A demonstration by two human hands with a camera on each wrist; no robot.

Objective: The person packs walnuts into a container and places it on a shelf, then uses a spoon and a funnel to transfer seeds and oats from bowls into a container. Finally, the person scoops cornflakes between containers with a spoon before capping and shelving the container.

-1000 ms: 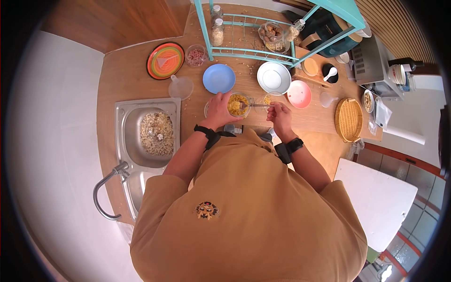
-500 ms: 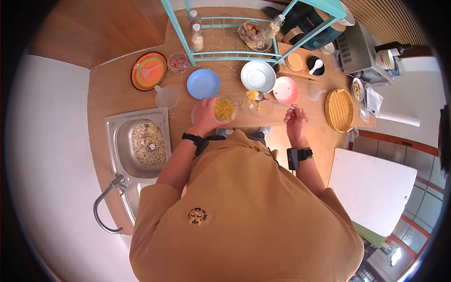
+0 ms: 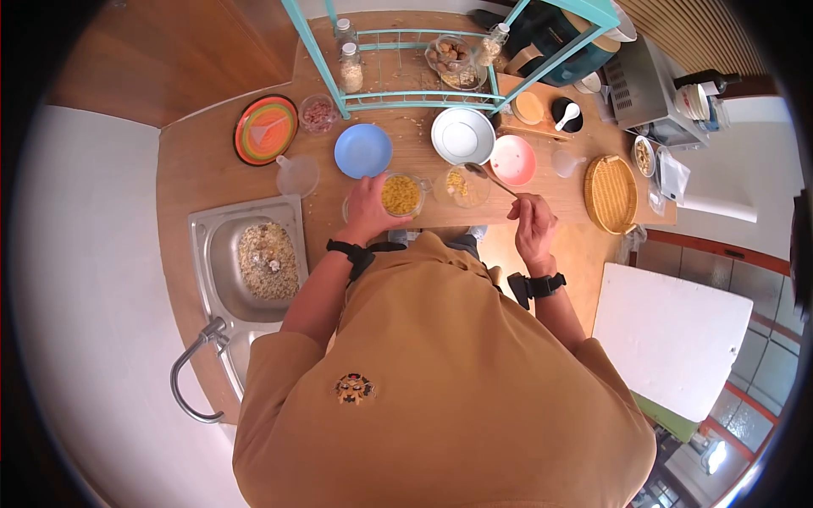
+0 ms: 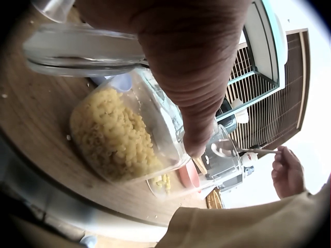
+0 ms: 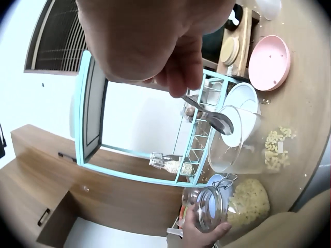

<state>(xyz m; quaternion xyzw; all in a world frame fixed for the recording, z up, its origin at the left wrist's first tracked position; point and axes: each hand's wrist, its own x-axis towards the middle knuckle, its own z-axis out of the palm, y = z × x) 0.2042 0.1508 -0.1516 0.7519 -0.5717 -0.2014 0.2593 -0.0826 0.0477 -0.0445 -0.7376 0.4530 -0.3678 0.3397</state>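
Observation:
My left hand (image 3: 368,210) grips a clear glass clip-top jar (image 4: 168,155) of yellow elbow macaroni (image 4: 114,137) by its rim, and the jar's lid stands swung open beside the hand. In my right hand (image 3: 534,227) the fingers pinch the handle of a metal spoon (image 5: 220,123). The spoon's bowl holds no macaroni and hangs over the mouth of a clear container (image 5: 223,155) to the right of the jar. A small heap of macaroni (image 5: 276,150) lies at the bottom of that container, with a small pale piece among it.
Behind the jar and container stand a blue bowl (image 3: 363,151), a white bowl (image 3: 463,135) and a pink bowl (image 3: 513,161), below a turquoise rack (image 3: 423,106). A sink (image 3: 292,207) with grain in it is at left, a wicker basket (image 3: 611,195) at right.
The spoon came out of the jar with macaroni, moved right over the clear container and tipped; its bowl is now bare. The left hand stays on the jar.

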